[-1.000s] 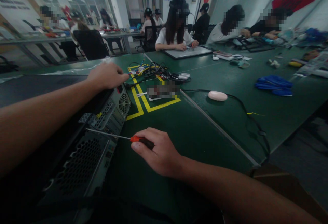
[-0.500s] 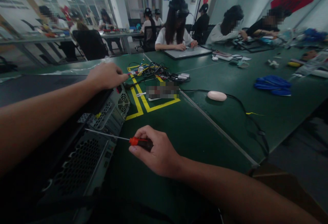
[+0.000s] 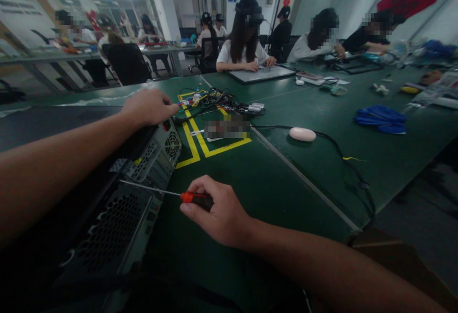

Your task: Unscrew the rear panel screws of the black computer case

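Note:
A desktop computer case [image 3: 118, 208] lies on its side on the green table [image 3: 272, 179], its rear panel with vents and a fan grille facing me. My right hand [image 3: 218, 213] is closed round the red-and-black handle of a screwdriver [image 3: 168, 192]; the thin shaft points left and its tip meets the rear panel. My left hand [image 3: 148, 107] rests on the case's far top corner, fingers curled over the edge and pressing down.
Yellow tape marks a square [image 3: 200, 146] beside the case, with a tangle of cables [image 3: 222, 100] in it. A white mouse [image 3: 302, 134] and its black cord lie to the right, blue cloth [image 3: 381, 117] further right. Several people sit at the far tables.
My right hand with the screwdriver has shifted very slightly up and left against the rear panel. My left hand stays on the case.

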The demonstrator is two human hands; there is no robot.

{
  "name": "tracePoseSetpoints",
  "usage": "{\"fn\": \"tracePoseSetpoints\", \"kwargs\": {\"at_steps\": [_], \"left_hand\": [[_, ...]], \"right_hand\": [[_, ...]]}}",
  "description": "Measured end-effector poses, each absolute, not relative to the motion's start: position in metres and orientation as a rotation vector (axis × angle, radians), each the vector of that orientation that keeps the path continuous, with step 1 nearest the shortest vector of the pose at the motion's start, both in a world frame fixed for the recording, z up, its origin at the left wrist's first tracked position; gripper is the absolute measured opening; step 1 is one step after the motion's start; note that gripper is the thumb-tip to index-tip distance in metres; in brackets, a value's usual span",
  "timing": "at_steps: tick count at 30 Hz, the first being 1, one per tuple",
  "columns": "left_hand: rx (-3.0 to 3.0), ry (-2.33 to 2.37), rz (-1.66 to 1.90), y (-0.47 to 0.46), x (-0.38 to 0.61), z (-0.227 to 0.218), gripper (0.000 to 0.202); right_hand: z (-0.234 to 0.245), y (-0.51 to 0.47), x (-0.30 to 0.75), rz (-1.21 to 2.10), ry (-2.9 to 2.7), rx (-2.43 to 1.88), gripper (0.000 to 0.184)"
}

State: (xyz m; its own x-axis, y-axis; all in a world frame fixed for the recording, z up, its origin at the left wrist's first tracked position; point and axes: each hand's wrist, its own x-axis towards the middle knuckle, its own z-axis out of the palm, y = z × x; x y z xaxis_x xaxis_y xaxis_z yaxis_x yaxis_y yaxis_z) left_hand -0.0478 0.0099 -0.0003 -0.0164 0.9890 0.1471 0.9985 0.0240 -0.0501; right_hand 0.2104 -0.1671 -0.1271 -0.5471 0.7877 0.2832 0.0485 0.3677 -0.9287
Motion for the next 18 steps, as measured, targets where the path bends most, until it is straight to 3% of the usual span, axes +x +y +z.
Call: {"fn": "tracePoseSetpoints", "kwargs": {"at_steps": [18], "left_hand": [[-2.096,-2.146,-0.093,0.0081,-0.0466,0.0003,0.081]], "right_hand": [[-0.1261,-0.1675,0.2111,1.268,-1.852,-0.704,0.035]]}}
